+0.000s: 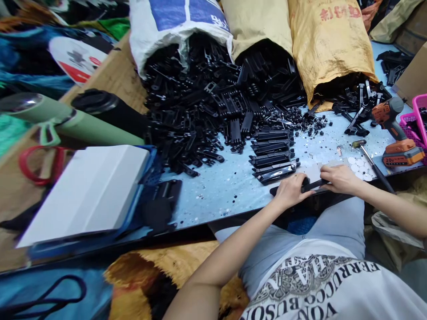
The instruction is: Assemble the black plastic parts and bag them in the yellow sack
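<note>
One black piece in hand, short row laid out, plenty of loose parts

Left hand (288, 191) closes round a slim black piece (315, 185) at the tabletop's (207, 198) near edge; right hand (340, 178) pinches its other end. Just beyond lies a row of similar black pieces (272, 150), probably finished. Much looks left: a black parts heap (196, 111) spills from the white sack (176, 20) and beige sack (258, 24) at the far edge, with small fasteners (312, 122) beside it. Whether the held piece is complete, cannot tell. Tabletop is pale blue, speckled with bits. Toward the right end: cordless drill (400, 140), white discs (359, 166), pink basket (418, 118). Left end: green bottle (100, 126), white box (90, 191). Cluttered workroom.
</note>
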The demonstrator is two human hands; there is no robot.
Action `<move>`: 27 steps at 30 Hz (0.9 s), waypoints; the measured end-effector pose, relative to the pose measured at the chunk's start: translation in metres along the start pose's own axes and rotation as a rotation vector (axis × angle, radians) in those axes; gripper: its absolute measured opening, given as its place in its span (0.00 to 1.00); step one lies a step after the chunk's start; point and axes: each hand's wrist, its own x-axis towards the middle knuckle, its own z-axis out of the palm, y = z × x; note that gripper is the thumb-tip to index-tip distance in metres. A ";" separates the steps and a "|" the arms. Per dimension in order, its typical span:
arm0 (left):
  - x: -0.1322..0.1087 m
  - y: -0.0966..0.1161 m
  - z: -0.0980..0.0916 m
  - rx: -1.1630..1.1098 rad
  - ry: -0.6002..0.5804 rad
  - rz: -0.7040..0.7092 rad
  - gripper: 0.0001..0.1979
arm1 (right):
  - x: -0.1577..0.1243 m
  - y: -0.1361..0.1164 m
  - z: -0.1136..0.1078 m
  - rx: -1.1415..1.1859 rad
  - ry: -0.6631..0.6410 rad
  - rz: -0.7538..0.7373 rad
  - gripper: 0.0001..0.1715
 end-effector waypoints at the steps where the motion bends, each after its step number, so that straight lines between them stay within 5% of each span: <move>1: 0.009 0.002 -0.002 0.025 -0.018 0.035 0.27 | -0.003 0.007 0.009 0.037 0.035 -0.019 0.17; 4: 0.058 -0.003 -0.012 0.122 0.013 0.041 0.26 | -0.014 0.025 0.035 0.133 0.110 -0.044 0.19; 8: 0.147 -0.038 -0.026 0.261 -0.013 -0.207 0.14 | -0.015 0.044 0.049 0.271 0.188 0.026 0.20; 11: 0.187 -0.059 -0.030 0.252 -0.044 -0.220 0.10 | 0.014 0.063 0.041 0.319 0.308 0.179 0.18; 13: 0.192 -0.060 -0.031 0.248 -0.040 -0.208 0.08 | 0.045 0.079 0.032 0.294 0.367 0.301 0.18; 16: 0.168 -0.049 -0.038 0.152 0.048 -0.200 0.08 | 0.094 0.098 0.020 0.207 0.378 0.478 0.20; 20: 0.093 -0.039 -0.055 -0.511 0.271 -0.413 0.10 | 0.122 0.105 0.018 0.184 0.288 0.547 0.19; 24: 0.010 -0.040 -0.056 -1.154 0.284 -0.802 0.19 | 0.096 0.088 0.017 0.343 0.383 0.426 0.16; 27: -0.026 -0.037 -0.046 -1.345 0.250 -0.929 0.22 | 0.063 0.066 0.004 0.517 0.308 0.278 0.13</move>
